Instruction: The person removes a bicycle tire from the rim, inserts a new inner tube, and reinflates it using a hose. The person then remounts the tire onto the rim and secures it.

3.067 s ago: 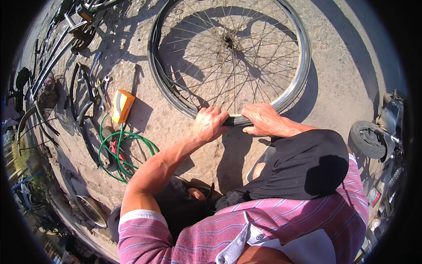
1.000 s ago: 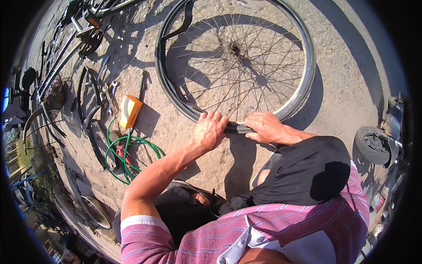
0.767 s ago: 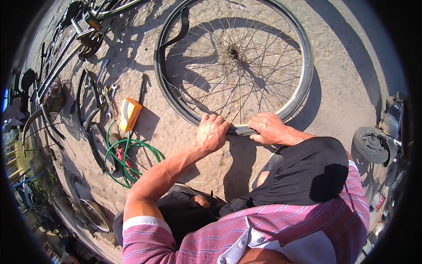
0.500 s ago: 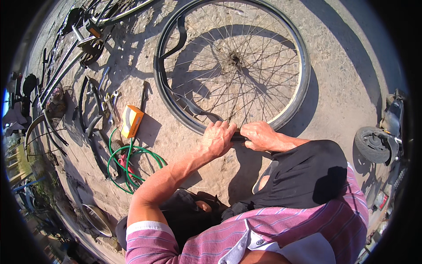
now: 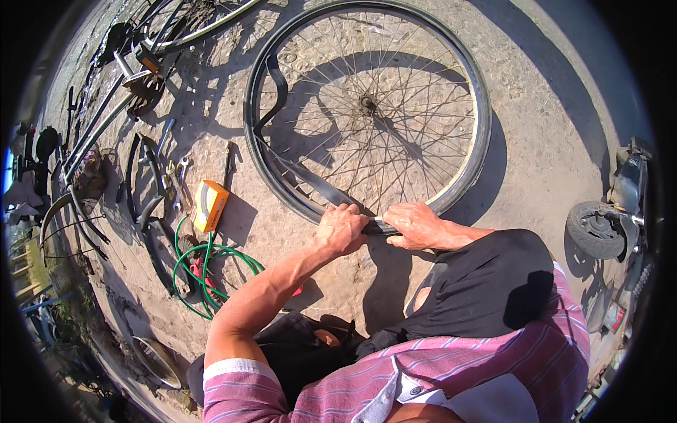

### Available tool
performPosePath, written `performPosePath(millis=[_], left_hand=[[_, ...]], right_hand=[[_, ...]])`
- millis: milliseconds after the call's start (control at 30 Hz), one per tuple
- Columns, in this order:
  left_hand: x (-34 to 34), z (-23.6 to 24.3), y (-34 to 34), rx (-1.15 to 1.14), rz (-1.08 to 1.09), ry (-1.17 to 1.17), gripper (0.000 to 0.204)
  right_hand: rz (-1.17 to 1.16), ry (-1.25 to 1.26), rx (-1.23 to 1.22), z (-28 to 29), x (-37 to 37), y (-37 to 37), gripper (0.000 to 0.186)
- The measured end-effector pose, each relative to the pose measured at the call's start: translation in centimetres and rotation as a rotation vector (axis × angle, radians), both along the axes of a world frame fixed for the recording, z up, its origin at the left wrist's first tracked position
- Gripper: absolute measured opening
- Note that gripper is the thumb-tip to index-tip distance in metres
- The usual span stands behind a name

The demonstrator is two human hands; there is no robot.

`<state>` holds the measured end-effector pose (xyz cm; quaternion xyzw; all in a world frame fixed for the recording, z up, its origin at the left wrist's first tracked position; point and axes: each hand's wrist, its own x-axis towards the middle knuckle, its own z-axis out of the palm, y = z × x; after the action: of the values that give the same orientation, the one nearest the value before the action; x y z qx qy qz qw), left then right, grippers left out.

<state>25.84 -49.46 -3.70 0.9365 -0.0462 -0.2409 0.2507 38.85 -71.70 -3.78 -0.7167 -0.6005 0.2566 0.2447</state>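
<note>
A spoked bicycle wheel (image 5: pixel 367 104) lies flat on the concrete with its black tyre (image 5: pixel 479 155) around the rim. A loose, flattened black inner tube (image 5: pixel 317 185) snakes inside its left side down toward my hands. My left hand (image 5: pixel 341 229) is closed over the tyre at the wheel's near edge, knuckles up. Just to the right, my right hand (image 5: pixel 413 227) grips the same stretch, thumb underneath, with a short dark piece of tyre showing between the two. Whether the tube is also in my fingers there is hidden.
On the left lie an orange box (image 5: pixel 210 206), a coiled green hose (image 5: pixel 245 258), spanners (image 5: pixel 180 173), black strips (image 5: pixel 151 169) and bicycle parts (image 5: pixel 106 120). At the right rim is a small-wheeled scooter-like vehicle (image 5: pixel 596 231). My bent leg (image 5: pixel 486 282) sits below my right arm.
The wheel and both hands appear lower in the picture. The loose tube now forms a longer slack stretch reaching down to my left hand. Both hands still grip the near edge.
</note>
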Motion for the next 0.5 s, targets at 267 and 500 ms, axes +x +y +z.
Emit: performPosePath(millis=[267,500], left_hand=[[-2.1,0.6,1.3,-0.015,0.038,-0.281,0.033],[-0.4,0.6,0.1,0.043,0.061,-0.021,0.029]], right_hand=[[-0.017,-0.038,-0.014,-1.0,0.5,-1.5,0.032],[-0.030,-0.060,-0.010,-0.2,0.4,-0.6,0.034]])
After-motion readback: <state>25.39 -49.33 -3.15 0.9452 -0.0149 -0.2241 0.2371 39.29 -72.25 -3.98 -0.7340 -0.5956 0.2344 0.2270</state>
